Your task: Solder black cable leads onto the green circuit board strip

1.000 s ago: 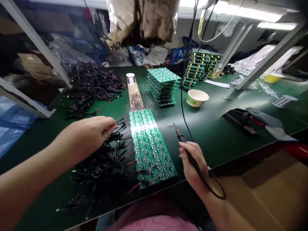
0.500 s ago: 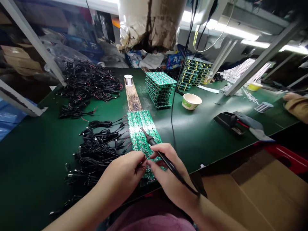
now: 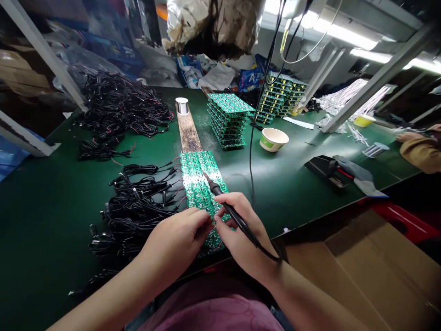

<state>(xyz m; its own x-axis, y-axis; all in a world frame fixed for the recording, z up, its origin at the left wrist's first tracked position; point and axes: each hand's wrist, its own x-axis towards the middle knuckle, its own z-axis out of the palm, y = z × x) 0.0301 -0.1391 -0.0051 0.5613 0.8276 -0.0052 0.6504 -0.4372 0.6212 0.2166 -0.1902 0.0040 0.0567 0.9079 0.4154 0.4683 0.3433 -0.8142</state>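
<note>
A soldering iron (image 3: 234,215) lies across my right hand (image 3: 244,239), its tip pointing away over the green circuit board panel (image 3: 196,177). The thumb and a finger of that hand also reach toward my left fingertips. My left hand (image 3: 181,234) is closed in a pinch above the near part of the panel; what it holds is too small and hidden to name. Black cables (image 3: 138,207) lie bundled left of the panel, several with thin red wire ends reaching its left edge. A solder spool (image 3: 182,106) stands on a scorched wooden board (image 3: 188,131) beyond the panel.
Behind the panel rise stacked circuit boards (image 3: 229,122) and a paper bowl (image 3: 274,139). A cable heap (image 3: 120,103) sits far left. A black cord (image 3: 251,170) hangs down onto the table. At right are a black box-like object (image 3: 325,170), a cardboard box (image 3: 372,257) and another person's sleeve (image 3: 418,154).
The whole view has shifted slightly, so things on the table appear higher. My hands keep nearly the same pose, fingertips close together, with the iron still in the right.
</note>
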